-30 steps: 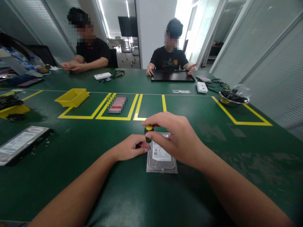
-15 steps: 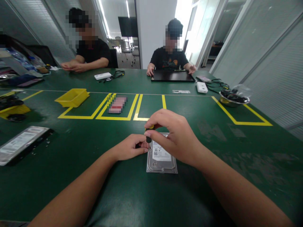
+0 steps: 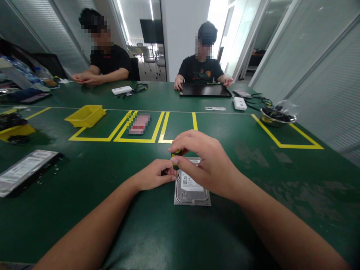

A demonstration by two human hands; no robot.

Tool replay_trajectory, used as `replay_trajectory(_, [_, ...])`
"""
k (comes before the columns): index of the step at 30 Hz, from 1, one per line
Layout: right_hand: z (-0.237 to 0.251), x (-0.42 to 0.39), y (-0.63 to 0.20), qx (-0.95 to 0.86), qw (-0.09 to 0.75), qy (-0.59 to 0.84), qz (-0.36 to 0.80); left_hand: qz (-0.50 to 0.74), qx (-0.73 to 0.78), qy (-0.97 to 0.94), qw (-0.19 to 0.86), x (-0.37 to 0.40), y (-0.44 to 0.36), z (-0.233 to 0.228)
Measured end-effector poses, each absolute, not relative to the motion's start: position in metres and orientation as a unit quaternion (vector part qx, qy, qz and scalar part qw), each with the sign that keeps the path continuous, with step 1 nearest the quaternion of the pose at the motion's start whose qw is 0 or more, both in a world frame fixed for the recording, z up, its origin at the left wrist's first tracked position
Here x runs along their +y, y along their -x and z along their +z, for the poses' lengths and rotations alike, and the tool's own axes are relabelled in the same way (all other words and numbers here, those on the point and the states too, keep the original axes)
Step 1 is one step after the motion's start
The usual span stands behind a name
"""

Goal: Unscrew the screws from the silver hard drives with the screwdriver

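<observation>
even indoor light, bright enough; ceiling strips and a blown-out window (image 3: 222, 22) at the back glare white. soft shadows lie under the forearms on the green bench (image 3: 84, 195). wide-angle lens bends walls at the edges; faces are pixelated; mild softness throughout.

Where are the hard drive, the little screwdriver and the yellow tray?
hard drive (image 3: 191, 187): head view, on its white label.
screwdriver (image 3: 176, 153): head view, on the yellow-and-black handle top between the fingers.
yellow tray (image 3: 86, 115): head view, on its near wall.
</observation>
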State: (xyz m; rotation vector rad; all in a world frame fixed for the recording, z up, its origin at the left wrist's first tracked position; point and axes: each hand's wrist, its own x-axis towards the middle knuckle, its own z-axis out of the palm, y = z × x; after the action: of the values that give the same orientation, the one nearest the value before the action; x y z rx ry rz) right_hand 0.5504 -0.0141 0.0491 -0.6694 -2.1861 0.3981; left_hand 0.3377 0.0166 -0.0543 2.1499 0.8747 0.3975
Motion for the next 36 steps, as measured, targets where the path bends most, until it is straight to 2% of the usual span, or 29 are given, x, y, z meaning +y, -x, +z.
replay_trajectory(12, [0.0495, -0.0146, -0.5518, -0.859, 0.390, 0.291, 0.161, 0.157, 0.344, -0.836, 0.398, 0.0190, -0.3365, -0.0581])
replay_trajectory(20, [0.0475, -0.0138, -0.5500, -0.861, 0.405, 0.259, 0.168, 0.159, 0.345, -0.834, 0.399, 0.0171, -0.3384, -0.0531])
replay_trajectory(36, [0.0545, -0.0173, -0.5547, -0.875, 0.366, 0.269, 0.169, 0.164, 0.341, -0.839, 0.390, 0.0183, -0.3370, -0.0572])
